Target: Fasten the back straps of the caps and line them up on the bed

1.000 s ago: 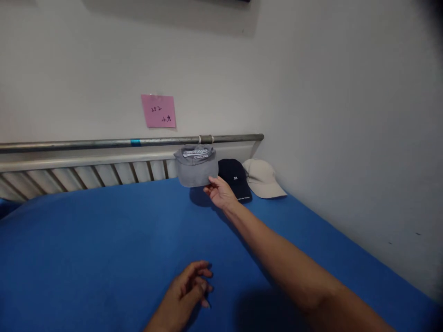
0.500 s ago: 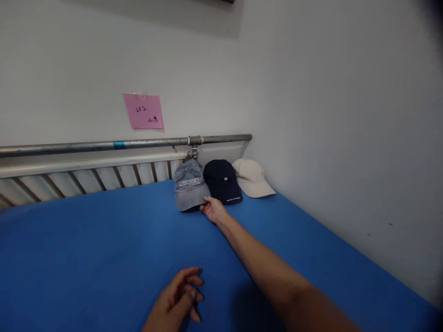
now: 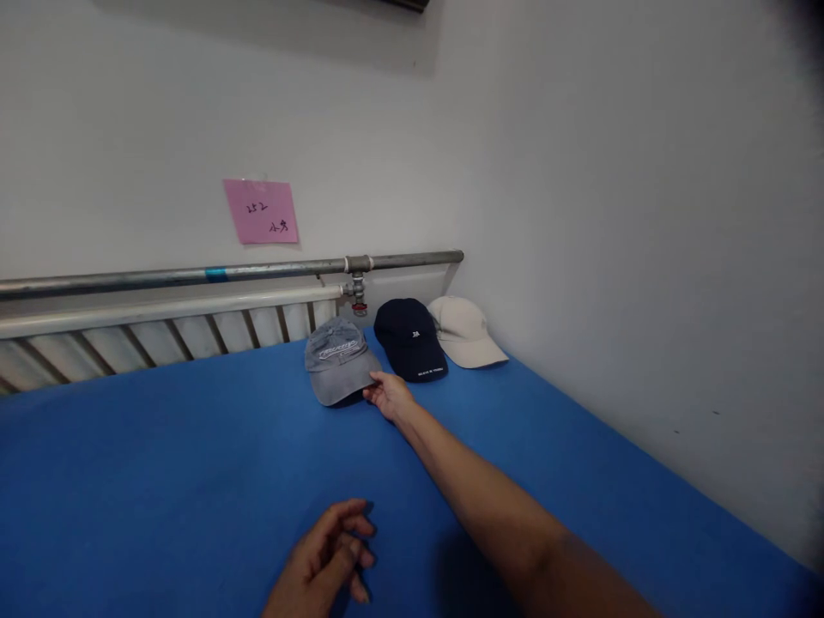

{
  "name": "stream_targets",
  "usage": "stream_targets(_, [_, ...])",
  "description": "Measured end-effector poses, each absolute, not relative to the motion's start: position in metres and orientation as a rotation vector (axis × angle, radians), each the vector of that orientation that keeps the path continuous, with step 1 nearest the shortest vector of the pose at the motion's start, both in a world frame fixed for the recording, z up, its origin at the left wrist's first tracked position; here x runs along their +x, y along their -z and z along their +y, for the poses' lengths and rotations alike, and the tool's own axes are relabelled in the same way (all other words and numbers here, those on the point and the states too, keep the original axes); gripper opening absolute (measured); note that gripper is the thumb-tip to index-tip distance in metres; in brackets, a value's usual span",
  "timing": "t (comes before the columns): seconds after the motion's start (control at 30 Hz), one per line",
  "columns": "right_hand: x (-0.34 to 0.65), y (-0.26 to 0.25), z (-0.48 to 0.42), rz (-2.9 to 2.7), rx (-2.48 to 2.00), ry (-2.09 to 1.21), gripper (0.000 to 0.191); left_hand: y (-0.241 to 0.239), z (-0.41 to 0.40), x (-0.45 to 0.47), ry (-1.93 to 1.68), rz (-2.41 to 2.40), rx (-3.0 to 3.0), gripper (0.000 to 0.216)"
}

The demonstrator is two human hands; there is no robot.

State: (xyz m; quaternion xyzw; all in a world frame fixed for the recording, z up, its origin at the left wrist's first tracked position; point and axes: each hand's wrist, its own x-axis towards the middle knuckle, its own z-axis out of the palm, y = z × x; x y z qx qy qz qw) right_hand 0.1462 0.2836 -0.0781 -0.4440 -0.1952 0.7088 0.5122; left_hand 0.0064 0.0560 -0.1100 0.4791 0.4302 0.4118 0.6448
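My right hand reaches far forward, its fingers pinching the right side of the brim of a grey baseball cap with white lettering. That cap's brim is slightly raised, with a dark shadow beneath. Just right of it sits a navy baseball cap with a small white emblem and text on its brim. A cream baseball cap stands beside the navy one, partly covered by it. Low in the view, my left hand hovers over the blue surface, fingers apart and loosely curled, holding nothing.
The blue tabletop runs to a white radiator at the back left. Above it are a metal pipe and a red-handled valve. A pink note hangs on the wall. Another wall bounds the right side.
The grey cap has moved left and toward me in my right hand's grip, leaving a gap to the navy cap and uncovering the red valve. My left hand stays nearly still.
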Motion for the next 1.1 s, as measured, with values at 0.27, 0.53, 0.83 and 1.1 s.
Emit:
stream_targets(0.27, [0.143, 0.072, 0.275, -0.384, -1.053, -1.581, 0.032, 0.097, 0.057, 0.007, -0.911, 0.975, 1.085, 0.058])
stream_targets(0.53, [0.149, 0.069, 0.271, -0.391, -1.077, -1.533, 0.025, 0.089, 0.059, 0.01, -0.898, 0.979, 1.088, 0.063])
stream_targets(0.83, [0.176, 0.071, 0.226, -0.532, -1.086, -1.389, 0.018, 0.088, 0.058, 0.009, -0.891, 0.987, 1.112, 0.062])
stream_targets(1.1, [0.171, 0.074, 0.183, -0.724, -1.099, -1.438, 0.016, 0.075, 0.056, 0.008, -0.885, 1.033, 1.107, 0.057])
